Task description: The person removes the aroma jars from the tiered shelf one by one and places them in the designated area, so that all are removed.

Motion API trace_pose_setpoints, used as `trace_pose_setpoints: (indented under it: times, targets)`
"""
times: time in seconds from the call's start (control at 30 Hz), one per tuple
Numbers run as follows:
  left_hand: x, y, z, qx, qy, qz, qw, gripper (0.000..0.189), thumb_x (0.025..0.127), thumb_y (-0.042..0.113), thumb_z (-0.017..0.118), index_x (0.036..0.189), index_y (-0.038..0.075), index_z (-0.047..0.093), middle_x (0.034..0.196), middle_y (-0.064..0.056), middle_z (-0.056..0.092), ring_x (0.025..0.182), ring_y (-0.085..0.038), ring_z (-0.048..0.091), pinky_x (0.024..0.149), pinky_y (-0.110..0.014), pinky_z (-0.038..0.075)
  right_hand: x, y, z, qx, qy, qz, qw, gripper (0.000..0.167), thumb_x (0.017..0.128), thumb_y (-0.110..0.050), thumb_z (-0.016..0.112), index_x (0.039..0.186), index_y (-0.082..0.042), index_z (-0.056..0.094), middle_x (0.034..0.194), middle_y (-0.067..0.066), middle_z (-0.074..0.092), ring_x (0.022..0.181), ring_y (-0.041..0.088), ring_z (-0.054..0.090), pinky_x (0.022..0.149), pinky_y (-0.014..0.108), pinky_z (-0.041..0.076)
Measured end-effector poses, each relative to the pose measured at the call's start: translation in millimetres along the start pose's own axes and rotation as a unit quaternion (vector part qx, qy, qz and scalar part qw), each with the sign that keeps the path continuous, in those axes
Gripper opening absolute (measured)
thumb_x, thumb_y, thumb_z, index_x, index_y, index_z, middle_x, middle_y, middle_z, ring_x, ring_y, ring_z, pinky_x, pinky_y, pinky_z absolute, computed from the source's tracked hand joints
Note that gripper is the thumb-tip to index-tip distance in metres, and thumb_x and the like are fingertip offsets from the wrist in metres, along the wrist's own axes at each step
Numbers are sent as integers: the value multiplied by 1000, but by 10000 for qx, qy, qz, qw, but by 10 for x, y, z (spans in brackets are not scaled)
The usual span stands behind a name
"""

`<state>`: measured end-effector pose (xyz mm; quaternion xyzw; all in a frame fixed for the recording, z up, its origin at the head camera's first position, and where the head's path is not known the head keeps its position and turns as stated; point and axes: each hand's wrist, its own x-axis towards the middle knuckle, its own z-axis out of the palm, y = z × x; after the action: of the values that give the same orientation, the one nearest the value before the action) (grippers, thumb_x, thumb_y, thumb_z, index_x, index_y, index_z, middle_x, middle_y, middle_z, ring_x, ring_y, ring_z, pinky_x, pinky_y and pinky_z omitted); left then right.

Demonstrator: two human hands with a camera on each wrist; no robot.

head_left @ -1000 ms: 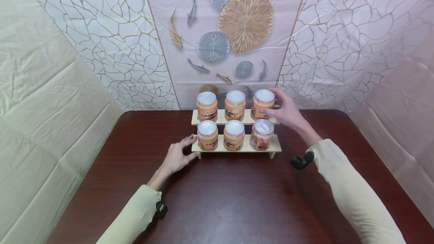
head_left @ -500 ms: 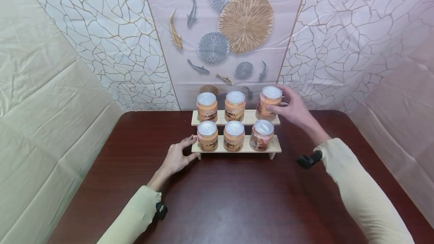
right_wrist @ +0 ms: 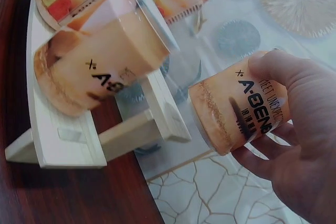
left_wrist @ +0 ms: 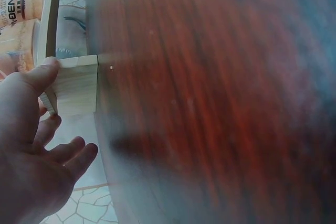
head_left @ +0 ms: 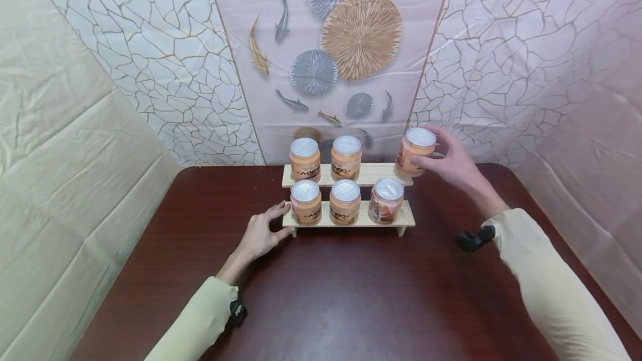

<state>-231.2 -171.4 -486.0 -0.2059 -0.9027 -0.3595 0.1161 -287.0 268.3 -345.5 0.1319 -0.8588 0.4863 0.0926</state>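
Note:
A two-tier wooden rack (head_left: pixel 375 171) stands at the back of the table, bearing orange-labelled jars with silvery lids. My left hand (head_left: pixel 261 233) pinches the left end of the lower shelf; in the left wrist view, the thumb lies along the wooden edge (left_wrist: pixel 51 19) with a fingertip opposite. My right hand (head_left: pixel 453 163) grips a jar (head_left: pixel 410 150) by its side, beyond the upper shelf's right end. That jar (right_wrist: pixel 231 108) hangs tilted and apart from the rack in the right wrist view. Two jars stay on the upper shelf, among them the far-left jar (head_left: pixel 305 160).
Three jars line the lower shelf, the right one (head_left: pixel 386 202) below the bare stretch of the upper shelf. The dark red-brown table (head_left: pixel 321 288) reaches toward me. A patterned cloth (head_left: pixel 200 71) rises close behind the rack, with pale cloth walls on both sides.
My right hand has lifted the upper right jar from its spot and carried it rightward past the shelf's end. The left hand keeps its hold on the rack; the other jars stay put.

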Motion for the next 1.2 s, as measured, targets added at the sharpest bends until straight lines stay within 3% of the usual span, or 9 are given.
trace_pose_setpoints:
  times: [0.17, 0.5, 0.63, 0.87, 1.1, 1.2]
  targets:
    - [-6, 4, -6, 9, -12, -17, 10000, 56, 83, 20, 84, 134, 6, 64, 138, -14, 58, 127, -39, 54, 103, -54, 42, -47, 31, -73, -63, 75, -51, 9999, 71, 86, -12, 80, 148, -11, 45, 135, 14, 54, 123, 38, 53, 88, 29, 45]
    - [-28, -7, -12, 24, -2, -47, 10000, 56, 82, 19, 84, 133, 5, 65, 138, -13, 58, 127, -39, 54, 103, -54, 42, -163, 108, -230, -418, 280, 167, 9986, 78, 85, -20, 82, 150, -6, 42, 139, 19, 50, 127, 46, 49, 98, 56, 40]
    - [-25, -3, -16, -16, -7, -55, 10000, 57, 82, 19, 84, 134, 6, 64, 138, -13, 58, 127, -40, 53, 103, -54, 42, -188, 174, -268, -457, 321, 148, 9983, 75, 85, -17, 82, 149, -6, 42, 137, 18, 52, 126, 45, 50, 97, 53, 41]
    - [-17, 11, -17, -7, -32, -37, 10000, 58, 82, 19, 84, 135, 5, 63, 138, -15, 58, 127, -41, 53, 103, -54, 42, -236, 347, -301, -531, 361, 60, 9979, 66, 84, -11, 82, 142, -5, 49, 128, 12, 56, 113, 29, 55, 91, 30, 42]
    - [1, 11, -7, -32, -1, 15, 10000, 58, 82, 19, 85, 134, 5, 64, 137, -14, 58, 126, -41, 54, 103, -54, 42, -326, 497, -332, -582, 390, 280, 9971, 72, 86, -13, 81, 145, 1, 43, 132, 21, 53, 118, 35, 52, 99, 50, 40]
    - [6, 4, -2, -15, -3, -14, 10000, 58, 82, 19, 85, 135, 7, 64, 138, -12, 58, 127, -40, 54, 103, -53, 42, -361, 562, -335, -639, 430, 349, 9964, 74, 85, -14, 81, 145, 3, 41, 133, 25, 52, 118, 36, 52, 99, 44, 42]
